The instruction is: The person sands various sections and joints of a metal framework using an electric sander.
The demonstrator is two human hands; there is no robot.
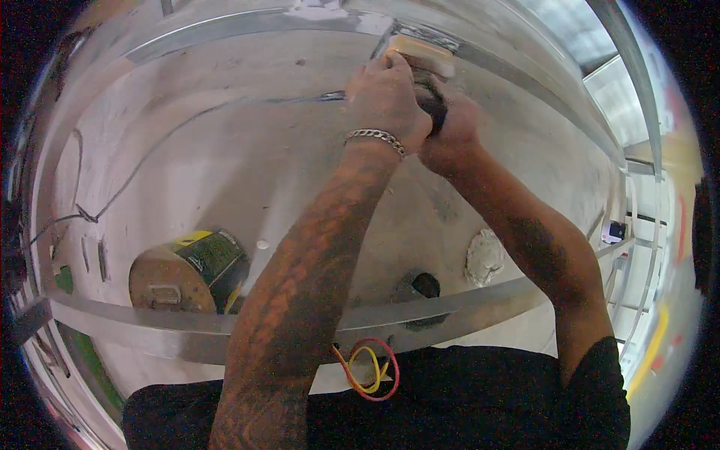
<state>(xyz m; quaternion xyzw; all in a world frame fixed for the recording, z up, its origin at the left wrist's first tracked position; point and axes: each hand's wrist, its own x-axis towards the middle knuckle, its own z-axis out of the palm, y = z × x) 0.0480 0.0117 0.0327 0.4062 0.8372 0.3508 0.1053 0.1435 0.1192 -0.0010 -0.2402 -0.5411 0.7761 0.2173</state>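
Note:
Both hands meet at the far top middle on a dark corded power tool, partly hidden by my fingers; its exact kind is unclear. My left hand, with a chain bracelet at its wrist, is closed over it, fingertips by a tan block-shaped part. Closed round the tool's other side is my right hand, somewhat blurred. The tan part lies against a grey metal bar with dark streaks. A dark cable runs leftward from near my left hand.
A drum lies on its side at the left. A dark, round object and a white crumpled wad are nearer me. A curved metal bar crosses in front of my body, with red and yellow wires by it.

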